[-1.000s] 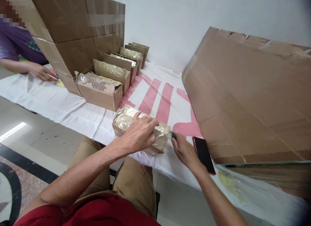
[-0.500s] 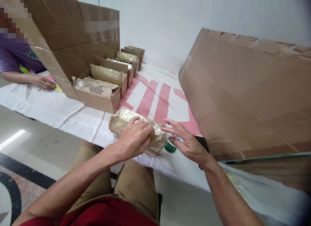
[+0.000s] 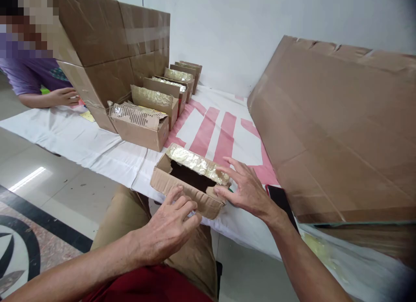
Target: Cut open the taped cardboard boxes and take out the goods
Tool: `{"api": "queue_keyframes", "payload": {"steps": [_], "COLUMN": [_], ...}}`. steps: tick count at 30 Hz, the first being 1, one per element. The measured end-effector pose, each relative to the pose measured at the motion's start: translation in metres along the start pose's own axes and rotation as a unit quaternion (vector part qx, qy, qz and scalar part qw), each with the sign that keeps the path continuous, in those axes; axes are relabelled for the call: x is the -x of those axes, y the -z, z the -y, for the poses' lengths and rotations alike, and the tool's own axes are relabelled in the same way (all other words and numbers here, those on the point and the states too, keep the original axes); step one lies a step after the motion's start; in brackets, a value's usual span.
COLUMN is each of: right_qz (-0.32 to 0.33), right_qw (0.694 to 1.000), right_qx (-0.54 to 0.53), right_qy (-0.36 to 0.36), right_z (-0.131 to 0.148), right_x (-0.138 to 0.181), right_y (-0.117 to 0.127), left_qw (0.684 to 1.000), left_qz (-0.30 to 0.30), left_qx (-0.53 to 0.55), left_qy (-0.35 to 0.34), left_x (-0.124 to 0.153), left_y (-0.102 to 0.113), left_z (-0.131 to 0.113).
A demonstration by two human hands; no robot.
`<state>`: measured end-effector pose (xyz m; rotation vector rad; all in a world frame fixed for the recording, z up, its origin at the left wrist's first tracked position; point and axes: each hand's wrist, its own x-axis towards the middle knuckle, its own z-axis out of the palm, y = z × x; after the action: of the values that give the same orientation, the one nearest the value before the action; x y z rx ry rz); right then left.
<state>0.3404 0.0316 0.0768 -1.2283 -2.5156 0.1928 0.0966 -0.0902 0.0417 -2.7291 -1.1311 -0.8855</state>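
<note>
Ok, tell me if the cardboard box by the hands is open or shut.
Open: the box shows its dark inside beside the taped flap.

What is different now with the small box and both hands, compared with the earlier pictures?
The small box, closed before, is now open: its lid is raised at the far side, showing a dark inside. The left hand left the top and moved toward the person, by the near wall. The right hand let go of the green object and moved to the box's right end. The row of boxes stayed.
</note>
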Motion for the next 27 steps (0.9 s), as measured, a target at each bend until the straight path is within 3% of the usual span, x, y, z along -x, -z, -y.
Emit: {"api": "queue_keyframes", "payload": {"steps": [4, 7, 10, 19, 27], "right_qz": [-0.002, 0.006, -0.029, -0.157, -0.142], "right_qw": [0.985, 0.975, 0.983, 0.98, 0.987], "right_qx": [0.167, 0.217, 0.175, 0.06, 0.012], "right_qy": [0.032, 0.039, 0.051, 0.107, 0.068], "right_z": [0.027, 0.032, 0.025, 0.026, 0.029], "right_x": [-0.022, -0.033, -0.032, -0.015, -0.012], "right_y": [-0.005, -0.008, -0.006, -0.003, -0.002], "left_qw": [0.996, 0.996, 0.998, 0.992, 0.988], "left_qz": [-0.081, -0.058, -0.023, -0.094, -0.123], "left_qx": [-0.005, -0.029, -0.024, 0.024, 0.03], "left_qy": [0.035, 0.064, 0.059, 0.081, 0.086], "left_x": [-0.01, -0.016, -0.01, 0.016, 0.026], "left_y": [0.015, 0.022, 0.019, 0.013, 0.008], "left_z": [0.017, 0.035, 0.044, 0.036, 0.033]}}
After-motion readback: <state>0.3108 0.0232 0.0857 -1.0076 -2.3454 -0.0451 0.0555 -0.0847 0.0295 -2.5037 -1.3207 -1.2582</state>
